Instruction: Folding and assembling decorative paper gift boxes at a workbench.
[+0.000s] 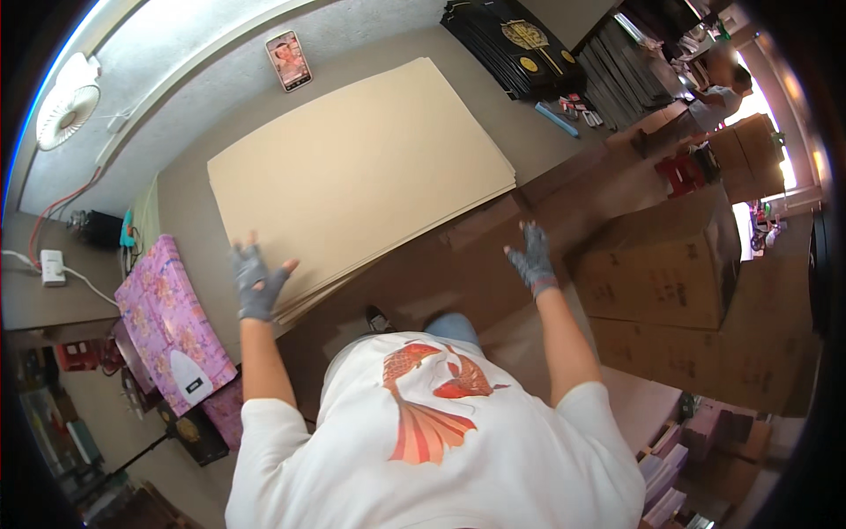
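A stack of large cream cardboard sheets (361,159) lies on the grey table in front of me, its near edges slightly uneven. My left hand (258,280), in a grey fingerless glove, is over the stack's left near corner with fingers spread; whether it touches the sheets I cannot tell. Out past the stack's right near edge, my right hand (530,256) hangs in the air above the floor. It wears a matching glove, its fingers are apart, and nothing is in it.
A phone (289,62) leans at the table's back. Black printed sheets (520,44) are piled far right beside a blue bar (557,120). Purple floral packages (172,322) lie left, near a white fan (69,115). Large cardboard boxes (661,273) stand right; a person (718,101) is beyond.
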A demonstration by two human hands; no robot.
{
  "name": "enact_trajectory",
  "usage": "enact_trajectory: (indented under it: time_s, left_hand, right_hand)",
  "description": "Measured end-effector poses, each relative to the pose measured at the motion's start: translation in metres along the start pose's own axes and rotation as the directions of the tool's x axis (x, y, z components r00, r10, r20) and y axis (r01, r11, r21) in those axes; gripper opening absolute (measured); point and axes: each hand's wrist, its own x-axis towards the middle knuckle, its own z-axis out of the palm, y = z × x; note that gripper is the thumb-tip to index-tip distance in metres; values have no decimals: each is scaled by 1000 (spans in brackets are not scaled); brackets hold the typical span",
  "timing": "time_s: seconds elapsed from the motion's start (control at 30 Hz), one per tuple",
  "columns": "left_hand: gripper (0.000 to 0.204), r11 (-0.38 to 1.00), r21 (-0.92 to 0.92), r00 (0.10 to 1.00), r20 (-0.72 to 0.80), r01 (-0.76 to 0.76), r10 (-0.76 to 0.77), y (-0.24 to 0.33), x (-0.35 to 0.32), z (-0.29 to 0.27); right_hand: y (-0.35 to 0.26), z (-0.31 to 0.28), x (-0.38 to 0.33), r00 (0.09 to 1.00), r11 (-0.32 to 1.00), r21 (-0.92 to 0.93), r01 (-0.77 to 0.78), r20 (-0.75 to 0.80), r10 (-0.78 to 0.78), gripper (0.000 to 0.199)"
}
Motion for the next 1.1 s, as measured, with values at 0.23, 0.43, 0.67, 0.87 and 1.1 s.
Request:
enact_trajectory:
  time_s: [0.23, 0.43, 0.67, 0.87, 1.1]
  left_hand:
    - [144, 891, 46, 797, 427, 452, -426, -5, -58, -18]
    - [143, 831, 83, 776, 316, 550, -546, 31, -55, -17]
    - [125, 759, 233, 709, 272, 607, -651, 14, -86, 17]
    - [135, 675, 454, 618, 294, 581, -729, 41, -50, 15]
    - [139, 760, 342, 726, 249, 553, -640, 18, -62, 22]
  right_hand:
    - [-141, -62, 118, 928, 740, -612, 279, 369, -46, 117]
    - [-105, -58, 184, 773, 769, -417, 484, 615, -153, 132]
    - [-106, -68, 211, 675, 796, -289, 532, 713, -193, 132]
    - [-90, -59, 213, 696, 693, -333, 640, 633, -338, 131]
    - [-110, -66, 199, 722, 837, -295, 460, 673, -160, 117]
